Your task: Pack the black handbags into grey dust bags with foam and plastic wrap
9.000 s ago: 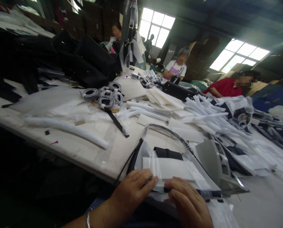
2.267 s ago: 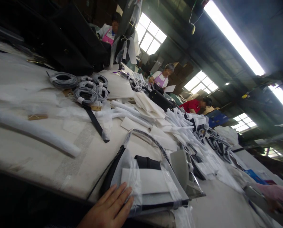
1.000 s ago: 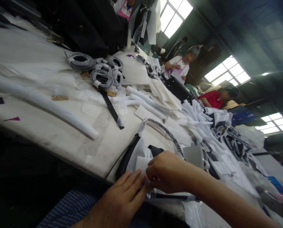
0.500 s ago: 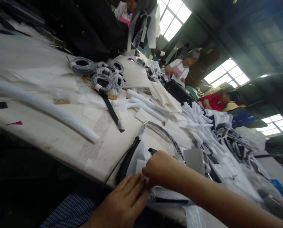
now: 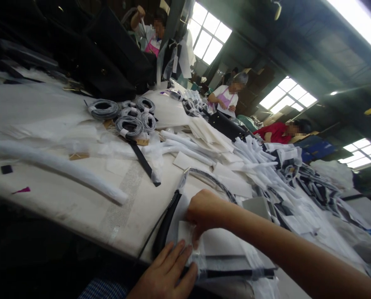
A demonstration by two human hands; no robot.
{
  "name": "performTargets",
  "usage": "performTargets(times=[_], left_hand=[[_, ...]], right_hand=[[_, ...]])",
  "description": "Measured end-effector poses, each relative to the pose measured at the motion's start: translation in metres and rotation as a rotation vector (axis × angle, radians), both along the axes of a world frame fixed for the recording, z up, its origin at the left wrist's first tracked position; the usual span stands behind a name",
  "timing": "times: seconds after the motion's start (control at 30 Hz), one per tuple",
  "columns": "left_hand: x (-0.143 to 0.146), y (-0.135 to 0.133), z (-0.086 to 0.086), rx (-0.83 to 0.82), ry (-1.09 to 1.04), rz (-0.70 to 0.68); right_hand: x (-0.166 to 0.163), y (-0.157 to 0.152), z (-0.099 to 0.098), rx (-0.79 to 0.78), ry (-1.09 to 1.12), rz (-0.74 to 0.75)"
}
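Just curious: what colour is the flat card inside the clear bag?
White card, best seen in the head view.

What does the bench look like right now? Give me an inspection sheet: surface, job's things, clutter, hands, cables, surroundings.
Surface: long white worktable, mostly covered.
Job's things: clear plastic bag holding a flat white sheet, lying at the near edge over a black strap.
Clutter: white foam-wrapped tubes, white sheets, black bags.
Hands: left hand flat on the bag's corner; right hand curled, pinching the plastic's left edge.
Cables: grey coiled bundles beyond the tubes.
Surroundings: three people at the table's far side; bright windows.
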State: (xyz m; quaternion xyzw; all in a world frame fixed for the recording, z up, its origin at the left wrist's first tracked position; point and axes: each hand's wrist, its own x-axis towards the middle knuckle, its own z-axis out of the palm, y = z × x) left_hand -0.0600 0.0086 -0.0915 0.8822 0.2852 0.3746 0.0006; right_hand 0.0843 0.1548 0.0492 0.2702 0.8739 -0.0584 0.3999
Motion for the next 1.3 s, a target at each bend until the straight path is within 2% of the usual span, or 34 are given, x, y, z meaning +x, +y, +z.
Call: performTargets(times=[0.17,0.37,0.43,0.6,0.73,0.83,0.93,1.0,1.07,1.13,1.23,1.3], left_hand=[[0.0,0.004,-0.003,0.044,0.003,0.011],[-0.003,0.004,0.004,-0.056,0.102,-0.055],[-0.005,0.003,0.007,-0.094,0.116,-0.071],[-0.009,0.003,0.013,-0.108,0.148,-0.101],[-0.01,0.005,0.012,-0.034,0.152,-0.09],[-0.007,0.006,-0.002,0.013,0.157,-0.071],[0.002,0.01,-0.031,0.114,0.081,-0.013],[0.007,0.014,-0.05,0.178,0.051,0.015],[0.009,0.016,-0.057,0.218,0.021,0.023],[0.006,0.017,-0.049,0.232,-0.01,0.019],[-0.002,0.015,-0.022,0.168,0.067,-0.021],[-0.006,0.013,-0.008,0.111,0.113,-0.046]], right_hand=[[0.022,0.01,-0.01,-0.047,0.154,-0.228],[0.048,0.007,-0.017,-0.13,0.356,-0.429],[0.054,0.0,-0.015,-0.063,0.421,-0.491],[0.06,-0.036,-0.008,0.265,0.574,-0.67],[0.056,-0.056,-0.019,0.236,0.628,-0.697],[0.057,-0.041,-0.032,0.145,0.604,-0.749],[0.062,-0.011,-0.042,0.018,0.605,-0.757],[0.067,0.003,-0.043,-0.064,0.622,-0.774],[0.071,0.006,-0.039,-0.119,0.646,-0.806],[0.074,-0.002,-0.031,-0.135,0.682,-0.828],[0.076,-0.028,-0.022,-0.121,0.74,-0.803],[0.075,-0.047,-0.025,-0.061,0.776,-0.751]])
